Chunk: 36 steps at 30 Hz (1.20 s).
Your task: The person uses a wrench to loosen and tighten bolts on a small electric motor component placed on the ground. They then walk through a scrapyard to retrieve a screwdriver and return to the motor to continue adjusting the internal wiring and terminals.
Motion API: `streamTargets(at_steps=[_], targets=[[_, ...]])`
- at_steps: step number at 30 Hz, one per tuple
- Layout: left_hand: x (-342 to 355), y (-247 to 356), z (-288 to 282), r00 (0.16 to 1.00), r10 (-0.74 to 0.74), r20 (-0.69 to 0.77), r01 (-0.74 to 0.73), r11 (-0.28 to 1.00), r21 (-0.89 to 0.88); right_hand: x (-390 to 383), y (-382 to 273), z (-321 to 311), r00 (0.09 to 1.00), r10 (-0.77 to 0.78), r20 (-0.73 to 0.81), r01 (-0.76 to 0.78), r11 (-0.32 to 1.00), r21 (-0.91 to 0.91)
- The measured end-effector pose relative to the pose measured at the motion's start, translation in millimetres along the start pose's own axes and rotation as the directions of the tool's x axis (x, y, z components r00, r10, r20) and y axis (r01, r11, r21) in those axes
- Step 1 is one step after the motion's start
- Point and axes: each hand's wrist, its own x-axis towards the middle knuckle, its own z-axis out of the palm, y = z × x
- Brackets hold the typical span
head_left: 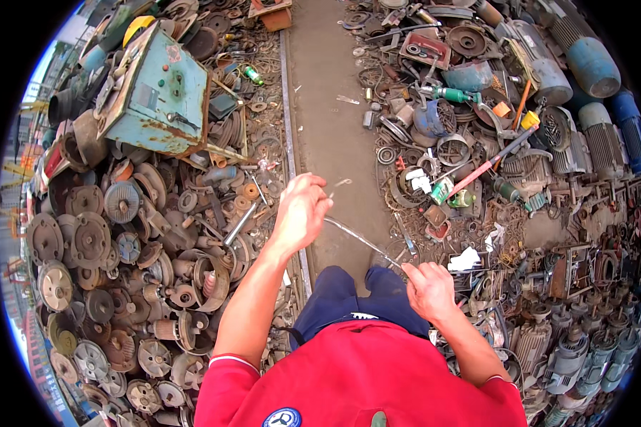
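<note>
Out in front of me, over the dirt path, my left hand [303, 213] is raised with its fingers curled in a pinch. My right hand [431, 290] is lower and farther right, closed with the thumb toward the middle. Between the two runs a thin grey wire [360, 237], slightly bent, gripped at both ends. A small pale curl [342, 183] shows just beyond the left fingertips; I cannot tell whether it belongs to the wire or lies on the ground.
Rusty motor end covers [91, 240] are heaped at left beneath a pale-green metal box [160, 89]. A metal rail [289, 121] edges the dirt path [326, 92]. At right lie a red-handled tool [488, 164], green bottles [461, 198] and several electric motors [584, 60].
</note>
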Motion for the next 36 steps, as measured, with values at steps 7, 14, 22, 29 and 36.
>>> streamTargets(at_steps=[7,14,22,29,36], targets=[[68,-220,-31,0.786,-0.565,-0.252,0.570,0.820,-0.060,155,43,16,0.954,0.182,0.237,-0.282,0.810,0.514],[103,-347,-11,0.707,-0.691,0.147,0.589,0.691,0.418,317,91,85,0.736,0.511,0.443,-0.657,0.382,0.650],[331,-368,-94,0.798,-0.600,0.058,0.574,0.786,0.230,345,231,129,0.233,0.899,0.372,-0.968,0.250,0.003],[489,-507,-80,0.591,-0.793,0.144,0.805,0.592,-0.041,493,354,184,0.404,0.580,0.708,-0.182,0.809,-0.559],[521,-647,-30,0.173,-0.929,0.327,0.884,0.000,-0.468,907,348,101,0.583,0.789,0.192,-0.811,0.554,0.187]])
